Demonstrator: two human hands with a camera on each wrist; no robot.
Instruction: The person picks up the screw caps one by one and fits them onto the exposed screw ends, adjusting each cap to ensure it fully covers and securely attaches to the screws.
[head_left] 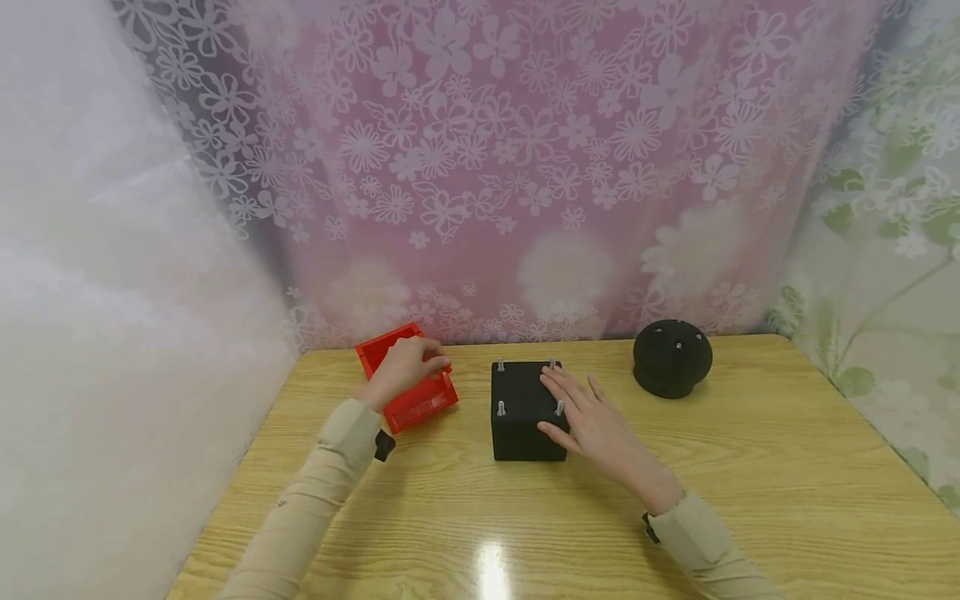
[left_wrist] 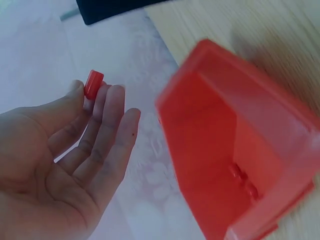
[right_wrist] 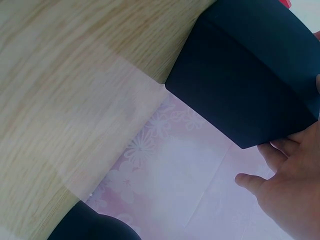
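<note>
Over the red bin (head_left: 422, 408), my left hand (head_left: 402, 368) pinches a small red cylindrical piece (left_wrist: 94, 85) between thumb and fingertips. Inside the bin, the left wrist view shows several loose red pieces (left_wrist: 251, 190) of similar size. A black block (head_left: 521, 386) stands upright on the table, a metal screw (head_left: 501, 408) sticking up near each top corner. My right hand (head_left: 600, 429) rests on the block's right side with fingers extended, the fingertips reaching onto its top. None of the screws carries a red piece in the head view.
At the back right stands a black rounded, mushroom-shaped object (head_left: 671, 358) with several small metal tips on top. The wooden table (head_left: 450, 508) ends at a pink floral curtain (head_left: 480, 208) behind, with pale sheeting on both sides.
</note>
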